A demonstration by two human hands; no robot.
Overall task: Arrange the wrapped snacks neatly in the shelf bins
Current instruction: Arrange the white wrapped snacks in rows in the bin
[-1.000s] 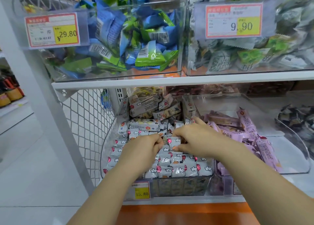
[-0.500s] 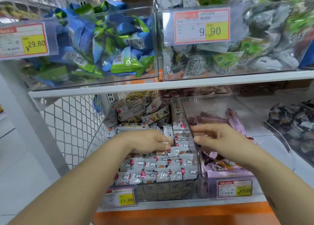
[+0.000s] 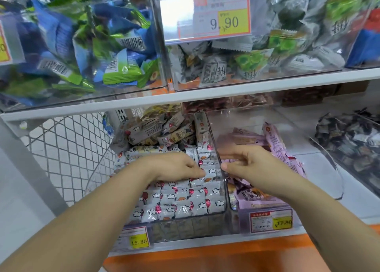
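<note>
Grey-white wrapped snacks (image 3: 181,202) with cloud and balloon prints lie in tidy rows at the front of a clear bin (image 3: 185,228); more are piled loosely at its back. My left hand (image 3: 176,167) rests palm down on the rows, its fingertips near the bin's right wall. Beside it, a second clear bin (image 3: 244,220) holds purple wrapped snacks (image 3: 275,140). My right hand (image 3: 253,165) is inside this bin, low over the purple packs, with fingers stretched left toward the dividing wall. I see nothing gripped in either hand.
The shelf board (image 3: 226,91) above carries bins of blue-green packets (image 3: 92,45) and grey-green packets (image 3: 257,62). A bin of dark wrapped snacks (image 3: 349,140) stands at the right. A wire mesh panel (image 3: 67,152) closes the left side.
My right hand let go of a grey-white snack, crossed the dividing wall and dropped into the purple bin. My left hand flattened onto the grey-white rows.
</note>
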